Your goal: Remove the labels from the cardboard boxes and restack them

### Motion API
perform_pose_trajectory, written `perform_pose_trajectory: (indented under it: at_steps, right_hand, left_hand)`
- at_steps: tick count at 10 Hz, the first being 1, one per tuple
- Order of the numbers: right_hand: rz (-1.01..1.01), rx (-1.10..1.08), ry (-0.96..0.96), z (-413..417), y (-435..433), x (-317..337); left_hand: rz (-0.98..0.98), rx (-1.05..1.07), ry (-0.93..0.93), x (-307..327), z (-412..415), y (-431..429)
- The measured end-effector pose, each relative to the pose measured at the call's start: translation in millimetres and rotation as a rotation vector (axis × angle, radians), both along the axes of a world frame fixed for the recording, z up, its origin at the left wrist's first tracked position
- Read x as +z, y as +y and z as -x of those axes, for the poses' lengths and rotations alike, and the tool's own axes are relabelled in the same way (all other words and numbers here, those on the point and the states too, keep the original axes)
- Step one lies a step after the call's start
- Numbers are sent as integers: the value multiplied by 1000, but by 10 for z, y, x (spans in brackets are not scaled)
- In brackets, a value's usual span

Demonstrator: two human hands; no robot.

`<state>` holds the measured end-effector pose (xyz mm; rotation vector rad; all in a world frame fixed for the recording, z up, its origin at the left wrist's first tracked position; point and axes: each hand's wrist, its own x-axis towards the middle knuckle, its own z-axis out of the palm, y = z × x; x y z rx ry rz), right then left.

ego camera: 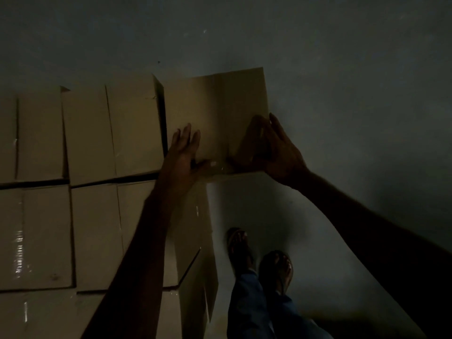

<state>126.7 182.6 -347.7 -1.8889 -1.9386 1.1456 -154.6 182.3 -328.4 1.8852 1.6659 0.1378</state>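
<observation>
Dim room, grey wall (pixel 318 45) filling the upper frame, pale floor (pixel 281 211) at lower centre. Starting at the left: stacked cardboard boxes (pixel 93 133) run in rows from the left edge toward the middle, and shiny tape (pixel 19 253) catches the light at lower left. Moving in, the left hand (pixel 182 152) lies flat, fingers straight and pointing up-frame, pressing on the near left part of the end box (pixel 220 106). That box sits at centre frame, at the right end of the top row, just beside its neighbour. On its near right corner the right hand (pixel 274 148) is clamped, thumb up along the right edge. Both hands are on that box, well apart. Below, two sandalled feet (pixel 277 267) and blue jeans (pixel 249 302) stand on the floor.
</observation>
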Motion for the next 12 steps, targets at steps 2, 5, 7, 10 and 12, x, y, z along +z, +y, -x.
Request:
perform_pose_trajectory:
  at_steps: [2,5,7,10,12]
  right_hand:
    - [37,-108,186,0,34,62]
    - [131,-213,268,21,135,-51]
    - [45,-204,195,117,60,-83]
    - [-282,-6,-139,183,-158,-80]
    - [-447,49,-256,12,-259,18]
  left_hand:
    - [162,-153,164,70,169,45]
    - [7,-195,198,-14,210,72]
    - [10,-160,175,7,148,29]
    - [-4,-161,185,-63,168,-45]
    - [-92,-118,233,75,107,-141]
